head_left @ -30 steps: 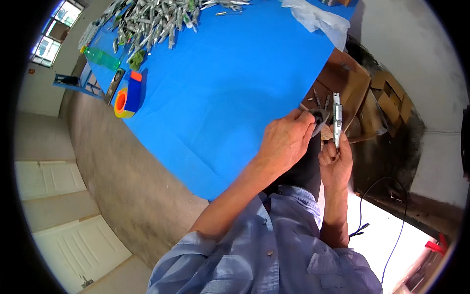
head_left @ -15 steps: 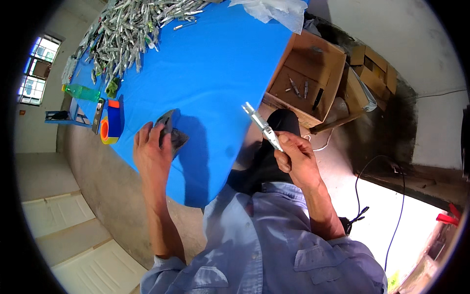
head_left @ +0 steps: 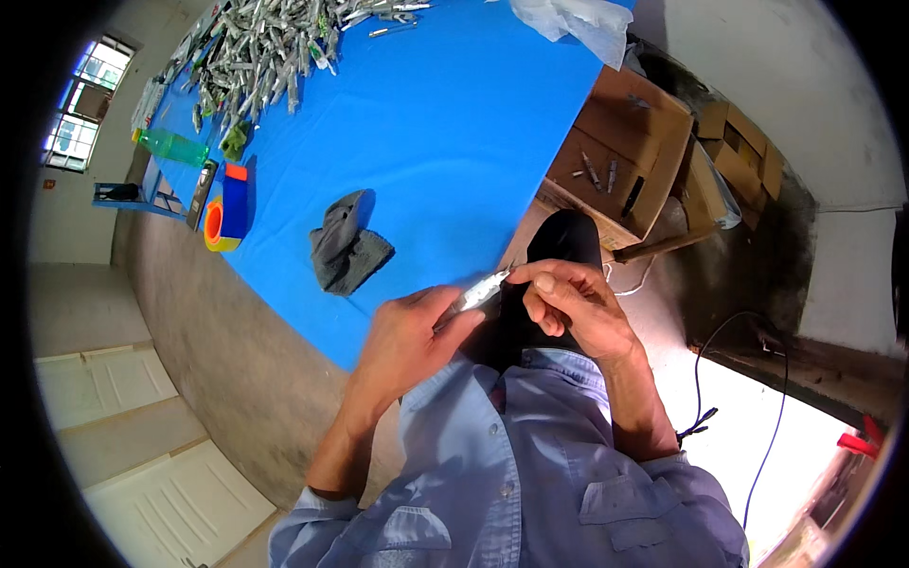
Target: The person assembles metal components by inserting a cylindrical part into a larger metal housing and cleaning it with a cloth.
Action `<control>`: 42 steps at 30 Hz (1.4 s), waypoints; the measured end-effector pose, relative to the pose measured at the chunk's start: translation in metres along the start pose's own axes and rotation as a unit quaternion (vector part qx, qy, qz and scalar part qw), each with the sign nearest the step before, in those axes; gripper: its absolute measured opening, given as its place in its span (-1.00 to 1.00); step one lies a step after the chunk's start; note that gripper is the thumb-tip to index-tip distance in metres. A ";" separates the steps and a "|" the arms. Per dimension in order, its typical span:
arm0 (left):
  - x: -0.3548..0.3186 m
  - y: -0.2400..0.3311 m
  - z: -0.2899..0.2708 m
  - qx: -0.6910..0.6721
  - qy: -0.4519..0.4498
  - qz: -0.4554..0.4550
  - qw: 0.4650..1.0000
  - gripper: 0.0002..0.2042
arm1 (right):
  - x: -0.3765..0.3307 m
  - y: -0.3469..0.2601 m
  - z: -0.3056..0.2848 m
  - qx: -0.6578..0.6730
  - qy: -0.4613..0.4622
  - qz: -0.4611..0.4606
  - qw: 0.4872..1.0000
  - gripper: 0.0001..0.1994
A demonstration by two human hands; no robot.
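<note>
Between the thumb and fingers of my left hand (head_left: 414, 338) is a silver-white pen-shaped piece (head_left: 480, 292), tilted up to the right just off the table's near edge. My right hand (head_left: 582, 308) is at its upper end, the stretched forefinger touching the tip. The thumb is apart from that finger and the others are loosely bent, with nothing seen in them. A crumpled dark grey cloth (head_left: 348, 248) lies on the blue-covered table (head_left: 431, 175), beyond my left hand. At the far left a big heap of similar silver pen-shaped pieces (head_left: 270, 57) is spread out.
Along the table's left edge are an orange, yellow and blue tape roll (head_left: 225, 213) and a green plastic bottle (head_left: 172, 147). A translucent plastic sheet (head_left: 578, 24) hangs over the far right edge. An open cardboard box (head_left: 625, 142) with a few loose pieces stands right of the table.
My left hand has let go of the grey cloth and come right. It has taken the pen-shaped piece from my right hand, whose forefinger is now stretched to the tip.
</note>
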State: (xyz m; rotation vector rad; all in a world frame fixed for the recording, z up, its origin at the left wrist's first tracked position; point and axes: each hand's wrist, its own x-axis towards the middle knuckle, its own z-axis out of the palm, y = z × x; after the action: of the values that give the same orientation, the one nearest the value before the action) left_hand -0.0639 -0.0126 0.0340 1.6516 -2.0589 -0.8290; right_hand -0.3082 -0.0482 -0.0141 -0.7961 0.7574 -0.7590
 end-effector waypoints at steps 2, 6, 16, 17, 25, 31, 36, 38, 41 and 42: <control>-0.010 -0.006 0.005 -0.071 0.004 -0.046 0.996 -0.76 | 0.004 0.008 0.008 -0.040 0.014 -0.008 0.999 -0.73; -0.027 -0.008 0.027 -0.261 0.012 -0.129 0.957 -0.67 | 0.010 0.015 0.047 -0.118 0.023 0.019 0.993 -0.80; -0.056 0.018 0.067 -0.607 0.014 -0.284 0.742 -0.64 | 0.009 0.039 0.058 -0.136 0.044 0.111 0.983 -0.77; -0.057 0.019 0.070 -0.623 0.005 -0.289 0.727 -0.64 | 0.006 0.039 0.057 -0.148 0.043 0.123 0.980 -0.76; -0.061 0.016 0.102 -0.682 0.016 -0.281 0.675 -0.68 | -0.001 0.041 0.076 -0.141 0.096 0.177 0.969 -0.62; -0.064 0.012 0.105 -0.655 -0.008 -0.263 0.708 -0.68 | 0.000 0.053 0.069 -0.140 0.081 0.191 0.968 -0.55; -0.064 0.018 0.098 -0.628 0.016 -0.289 0.722 -0.68 | 0.006 0.064 0.072 -0.183 0.087 0.135 0.970 -0.55; -0.064 0.017 0.097 -0.629 0.015 -0.282 0.724 -0.68 | 0.005 0.067 0.073 -0.192 0.094 0.117 0.970 -0.56; -0.062 0.018 0.097 -0.615 0.018 -0.291 0.733 -0.68 | 0.006 0.069 0.071 -0.197 0.088 0.096 0.972 -0.56; -0.062 0.019 0.097 -0.615 0.020 -0.291 0.732 -0.68 | 0.006 0.069 0.070 -0.198 0.084 0.087 0.973 -0.56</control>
State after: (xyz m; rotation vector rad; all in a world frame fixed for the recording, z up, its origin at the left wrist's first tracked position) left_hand -0.1229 0.0708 -0.0230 1.3333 -0.4498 -1.7698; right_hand -0.2283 0.0028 -0.0396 -1.0148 1.1387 -0.5261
